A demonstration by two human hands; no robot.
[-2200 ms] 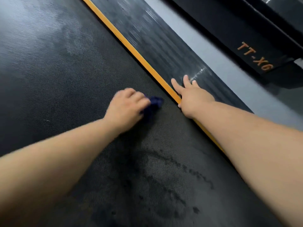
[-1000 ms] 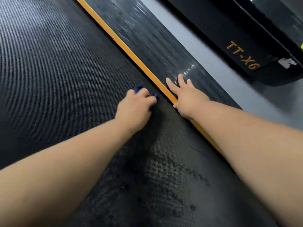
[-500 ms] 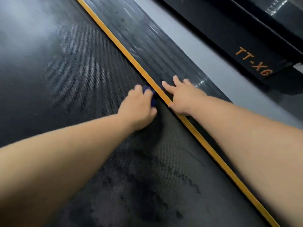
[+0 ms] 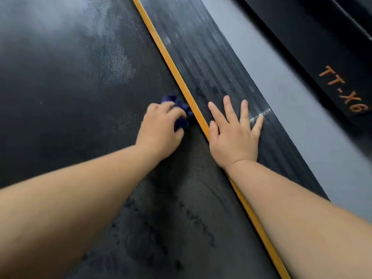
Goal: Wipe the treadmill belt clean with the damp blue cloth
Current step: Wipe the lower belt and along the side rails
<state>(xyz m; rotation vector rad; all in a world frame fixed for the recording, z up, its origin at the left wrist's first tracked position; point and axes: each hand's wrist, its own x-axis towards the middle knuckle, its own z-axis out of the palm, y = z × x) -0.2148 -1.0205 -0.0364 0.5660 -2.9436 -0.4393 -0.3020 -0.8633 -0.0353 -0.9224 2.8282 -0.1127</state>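
Left hand (image 4: 161,127) bunches blue cloth (image 4: 179,112) on belt (image 4: 70,97), tight against orange edge strip (image 4: 187,93). Right hand (image 4: 234,135) flat, fingers spread, on side rail (image 4: 211,63). Mid-wipe; next stroke likely toward dull far patches.

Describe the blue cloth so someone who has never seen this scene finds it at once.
Start at the treadmill belt and follow the orange strip along its right edge. The person's left grip, beside that strip, holds the cloth. It is the only deep blue, crumpled thing there.
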